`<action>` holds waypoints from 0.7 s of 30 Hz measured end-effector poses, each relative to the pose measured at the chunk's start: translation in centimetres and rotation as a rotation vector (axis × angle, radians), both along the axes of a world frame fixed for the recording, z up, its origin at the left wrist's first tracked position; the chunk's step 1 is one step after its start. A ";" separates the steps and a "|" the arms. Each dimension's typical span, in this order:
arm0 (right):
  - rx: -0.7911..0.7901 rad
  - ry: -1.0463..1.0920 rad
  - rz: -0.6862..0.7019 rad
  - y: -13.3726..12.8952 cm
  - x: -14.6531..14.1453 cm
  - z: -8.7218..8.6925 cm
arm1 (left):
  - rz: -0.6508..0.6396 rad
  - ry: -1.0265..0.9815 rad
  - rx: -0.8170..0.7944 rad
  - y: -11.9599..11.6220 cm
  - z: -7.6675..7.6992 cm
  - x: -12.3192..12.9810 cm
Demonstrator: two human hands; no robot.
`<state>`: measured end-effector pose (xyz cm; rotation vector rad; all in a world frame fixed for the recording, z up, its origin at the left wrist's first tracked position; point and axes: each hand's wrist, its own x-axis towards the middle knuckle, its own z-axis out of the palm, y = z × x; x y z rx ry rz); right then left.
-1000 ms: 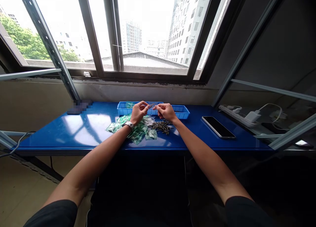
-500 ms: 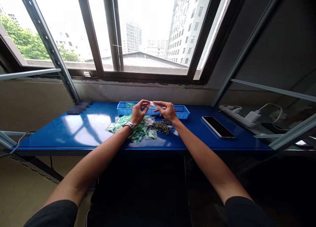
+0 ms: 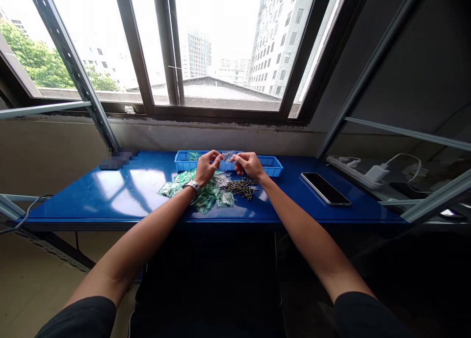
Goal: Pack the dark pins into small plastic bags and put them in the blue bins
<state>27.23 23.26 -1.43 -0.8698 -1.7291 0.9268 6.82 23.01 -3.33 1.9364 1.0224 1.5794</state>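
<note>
Between my left hand [image 3: 208, 167] and my right hand [image 3: 247, 165], a small clear plastic bag [image 3: 228, 156] is pinched by the fingertips of both hands. Its contents are too small to make out. Both hands hover over a shallow blue plastic tray [image 3: 270, 166], which holds a green-tinted bag [image 3: 193, 156]. Below my left hand lies a heap of green-tinted plastic bags [image 3: 204, 199]. A pile of dark metal pins [image 3: 241, 188] lies just below my right hand. A metal wristwatch [image 3: 191, 185] circles my left wrist.
The blue table [image 3: 128, 195] runs along the wall beneath an open window. A black smartphone [image 3: 326, 189] lies to the right, and a pixelated object [image 3: 119, 159] sits at the back left. A power strip with a white charger [image 3: 375, 173] shows at the far right.
My hands have moved closer together around the clear bag, and my fingers have curled in on it. The bag sits slightly higher and further right than a second ago.
</note>
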 end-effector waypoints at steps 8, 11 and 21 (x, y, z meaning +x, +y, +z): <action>-0.051 0.125 -0.132 1.0 0.3 -0.2 | 0.004 -0.010 0.008 -0.1 0.0 0.0; -0.035 0.083 -0.144 0.9 0.4 -0.1 | 0.009 -0.003 0.011 0.0 0.0 0.0; 0.279 -0.605 -0.284 -0.3 1.7 1.0 | -0.018 -0.019 0.014 0.2 -0.2 0.1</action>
